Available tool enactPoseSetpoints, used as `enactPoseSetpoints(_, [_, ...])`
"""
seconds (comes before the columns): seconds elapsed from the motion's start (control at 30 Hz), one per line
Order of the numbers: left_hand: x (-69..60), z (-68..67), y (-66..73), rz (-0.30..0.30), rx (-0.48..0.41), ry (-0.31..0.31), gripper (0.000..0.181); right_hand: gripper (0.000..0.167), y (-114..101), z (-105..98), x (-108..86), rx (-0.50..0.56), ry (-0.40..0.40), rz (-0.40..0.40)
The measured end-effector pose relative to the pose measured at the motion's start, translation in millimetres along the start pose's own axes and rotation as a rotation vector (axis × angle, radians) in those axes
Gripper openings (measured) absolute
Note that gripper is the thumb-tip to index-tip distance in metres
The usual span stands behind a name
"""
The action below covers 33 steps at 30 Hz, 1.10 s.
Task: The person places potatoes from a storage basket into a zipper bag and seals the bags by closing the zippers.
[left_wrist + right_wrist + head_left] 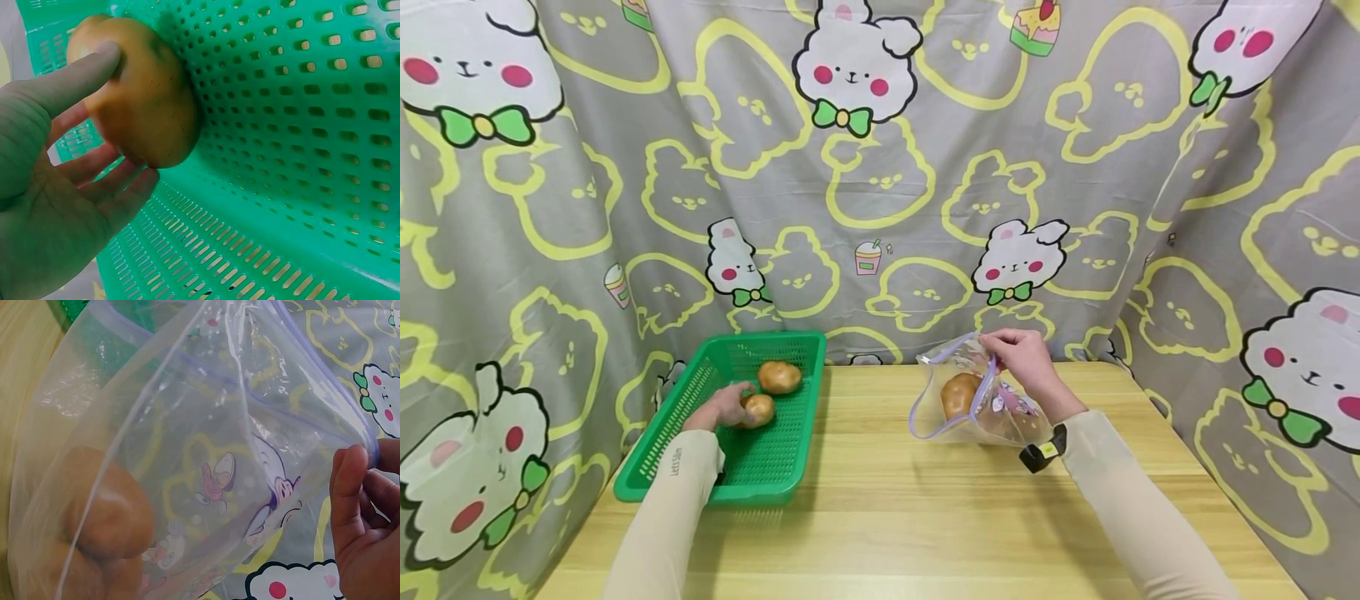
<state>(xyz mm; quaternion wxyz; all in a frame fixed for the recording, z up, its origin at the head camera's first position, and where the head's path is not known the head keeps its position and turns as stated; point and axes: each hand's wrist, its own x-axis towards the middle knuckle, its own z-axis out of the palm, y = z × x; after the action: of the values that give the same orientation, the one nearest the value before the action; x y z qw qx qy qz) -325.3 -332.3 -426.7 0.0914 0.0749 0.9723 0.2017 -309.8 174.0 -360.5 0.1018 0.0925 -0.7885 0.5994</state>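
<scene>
My left hand (728, 406) is inside the green plastic basket (815, 408) and holds a brown potato (760, 410). In the left wrist view, the thumb lies on top of it and the fingertips touch its side and underside. A second potato (780, 377) lies just behind it in the basket. On the right, my right hand (1022, 357) pinches the purple-edged rim of a clear zip bag (931, 408) between thumb and fingers. The bag's mouth gapes toward the left. Several potatoes (112, 509) lie in the bag, partly blurred by the plastic.
The basket stands at the left of a light wooden table (865, 500), with the bag on the table's right side. A grey curtain (880, 275) with cartoon rabbits hangs behind the table and along both sides. A black wrist device (1042, 450) sits at my right cuff.
</scene>
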Motion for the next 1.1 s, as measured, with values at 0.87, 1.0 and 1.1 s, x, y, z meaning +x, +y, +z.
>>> enactPoseSetpoints(0.87, [-3.9,1.8,3.1,0.133,-0.137,-0.071,0.067,0.029,-1.0,-1.7,0.9,0.000,-0.014,0.005])
enactPoseSetpoints(1.0, [-4.5,0.5,4.6,0.158,-0.178,-0.029,0.068,0.028,-0.6,-1.9,0.7,0.009,-0.015,0.010])
enactPoseSetpoints(1.1, [-3.7,1.6,5.4,0.122,-0.225,-0.009,0.070,0.028,-0.8,-2.0,0.4,0.012,-0.015,0.008])
